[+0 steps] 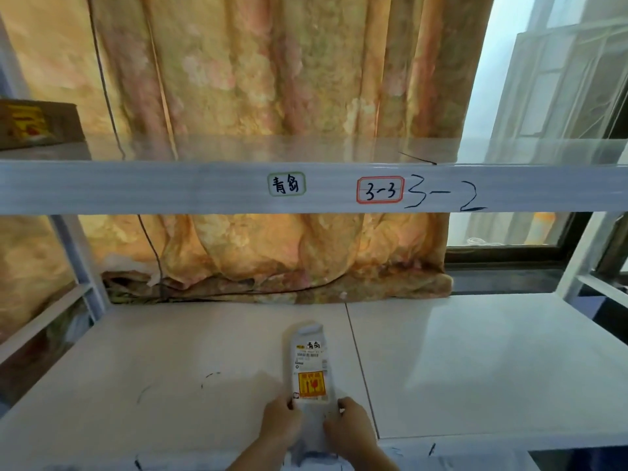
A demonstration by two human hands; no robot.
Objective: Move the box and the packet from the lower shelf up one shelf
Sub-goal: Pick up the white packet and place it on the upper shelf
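Gripping the near end of a white packet (311, 368), both hands enter from the bottom edge of the view: the left hand (280, 423) closed on the packet's left near corner, the right hand (346, 426) closed on its right near corner, fingers curled over the wrapping. Packet: long, narrow, soft white wrapper, lying lengthwise away from the person on the lower shelf (170, 368), near the shelf's front edge and just left of the seam between the two shelf boards; whether its near end is lifted off the board cannot be told. Markings on packet: a white printed label with barcode and handwritten characters, and a yellow-and-red sticker nearer the hands. Lower shelf: pale glossy boards, a few dark scuffs to the left of the packet. Upper shelf (204, 188): one level above, grey front rail bearing a green-bordered label with handwritten characters, a red-bordered label reading 3-3, and 3-2 written by marker straight on the rail. Box (37, 125): brown cardboard with yellow and red print, standing on the upper shelf at its far left, partly cut off by the frame. Behind the rack: a floral orange curtain (272, 79), its hem bunched on the back of the lower shelf; a window (550, 79) to the right.
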